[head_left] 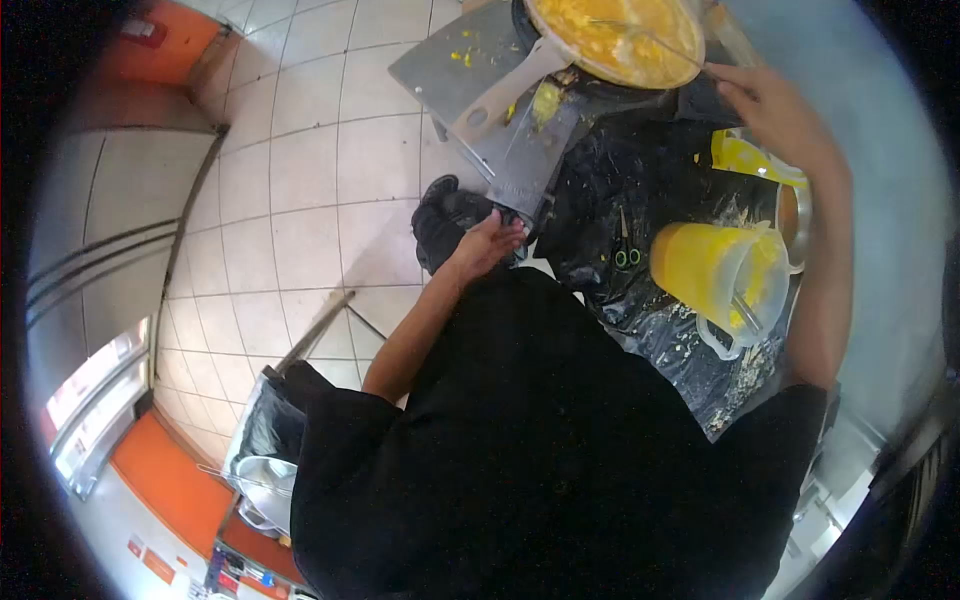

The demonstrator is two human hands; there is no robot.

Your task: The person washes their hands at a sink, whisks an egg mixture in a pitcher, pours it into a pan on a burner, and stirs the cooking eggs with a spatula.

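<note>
My right hand [765, 105] is closed round the handle of a thin metal utensil [665, 45]. Its far end lies in a yellow, egg-like mixture inside a light-coloured frying pan [545, 58], so its exact kind is hidden. The pan sits on a metal stove [450, 70], its handle pointing toward me. At the stove's front edge, my left hand [487, 245] has its fingers about a small dark knob [510, 216], partly covered by them.
Right of the stove, black plastic [590, 200] covers a surface holding scissors [625, 245], a yellow-filled plastic jug [700, 265] with a metal utensil inside, and a yellow packet [750, 155]. Crumbs lie around the jug. A pot [265, 480] stands at lower left.
</note>
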